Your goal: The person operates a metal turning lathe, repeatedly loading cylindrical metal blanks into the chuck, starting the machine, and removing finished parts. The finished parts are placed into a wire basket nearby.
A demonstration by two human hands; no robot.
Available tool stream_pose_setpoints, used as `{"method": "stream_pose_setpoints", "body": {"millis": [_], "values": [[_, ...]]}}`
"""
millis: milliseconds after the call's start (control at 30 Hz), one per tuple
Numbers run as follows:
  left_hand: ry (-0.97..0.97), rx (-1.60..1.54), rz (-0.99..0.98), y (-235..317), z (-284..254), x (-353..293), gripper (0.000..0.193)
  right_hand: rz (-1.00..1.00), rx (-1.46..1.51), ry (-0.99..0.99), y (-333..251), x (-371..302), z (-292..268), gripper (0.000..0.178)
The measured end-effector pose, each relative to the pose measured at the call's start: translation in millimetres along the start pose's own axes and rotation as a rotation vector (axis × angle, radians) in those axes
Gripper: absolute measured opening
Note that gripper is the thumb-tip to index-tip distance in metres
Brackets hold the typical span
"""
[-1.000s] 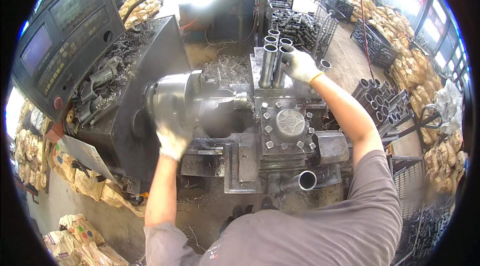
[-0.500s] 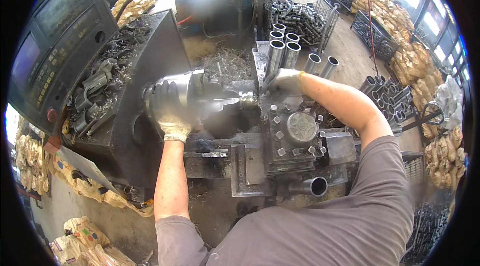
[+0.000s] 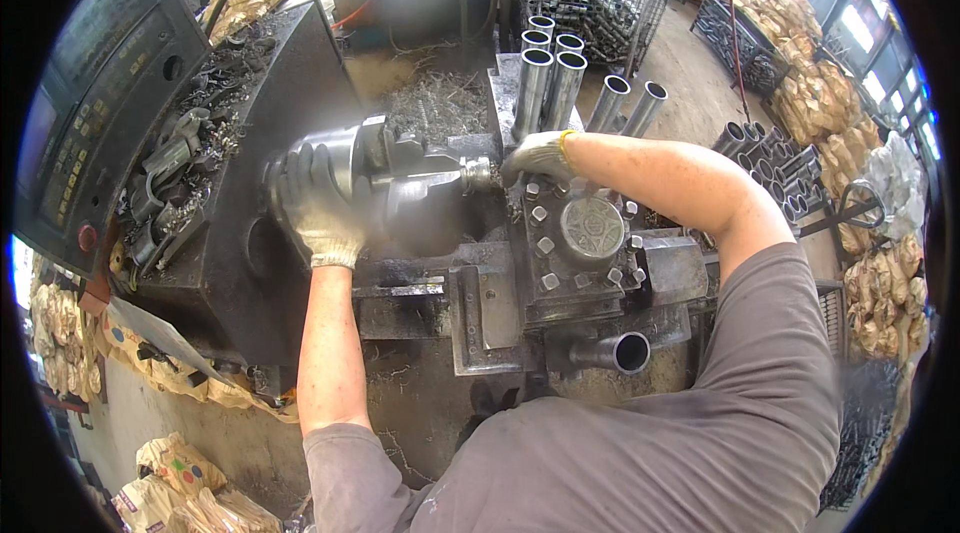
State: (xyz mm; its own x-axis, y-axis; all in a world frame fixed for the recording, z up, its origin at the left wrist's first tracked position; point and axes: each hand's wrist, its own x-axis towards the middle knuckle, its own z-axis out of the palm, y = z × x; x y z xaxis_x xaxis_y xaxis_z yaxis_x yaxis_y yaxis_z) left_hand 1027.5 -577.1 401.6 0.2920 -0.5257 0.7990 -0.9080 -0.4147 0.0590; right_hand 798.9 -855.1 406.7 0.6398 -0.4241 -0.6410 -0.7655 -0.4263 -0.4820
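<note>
My left hand, in a pale work glove with a grey coating, lies over the round metal lathe chuck, its fingers stretched along the surface. Right of it, a jawed metal piece reaches toward a short ridged end. My right hand, gloved too, is bent inward at the far left corner of the tool post, close to that ridged end. Its fingers are curled, and whatever they hold is hidden. Several bolts ring the tool post's round cap.
Upright steel tubes stand just beyond my right hand. One tube lies nearer my body. Metal scrap covers the cabinet top beside the control panel. Curly shavings lie behind the chuck. More tubes stand at right.
My right hand has come nearer and slightly left, from beside the upright tubes to the ridged end. The left hand stays on the chuck. The whole view has shifted a little.
</note>
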Motion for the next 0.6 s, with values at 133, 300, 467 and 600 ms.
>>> {"method": "stream_pose_setpoints", "body": {"millis": [133, 300, 467, 600], "values": [[0.002, -0.015, -0.002, 7.7, 4.9, 5.2, 0.073, 0.117, 0.049, -0.038, -18.8, 47.1, 28.8, 0.037], [-0.014, -0.004, -0.033, 4.0, 3.6, 0.8, 0.074, -0.098, 0.022, -0.022, -26.9, -19.1, 7.5, 0.033], [-0.034, -0.014, -0.015, 8.4, -5.6, 3.0, 0.070, -0.079, 0.262, 0.114, -11.0, -99.2, -22.9, 0.067], [-0.052, -0.364, 0.181, 99.9, -1.3, -30.6, 0.064, -0.150, -0.337, 0.449, 25.4, -122.1, 7.3, 0.068]]}}
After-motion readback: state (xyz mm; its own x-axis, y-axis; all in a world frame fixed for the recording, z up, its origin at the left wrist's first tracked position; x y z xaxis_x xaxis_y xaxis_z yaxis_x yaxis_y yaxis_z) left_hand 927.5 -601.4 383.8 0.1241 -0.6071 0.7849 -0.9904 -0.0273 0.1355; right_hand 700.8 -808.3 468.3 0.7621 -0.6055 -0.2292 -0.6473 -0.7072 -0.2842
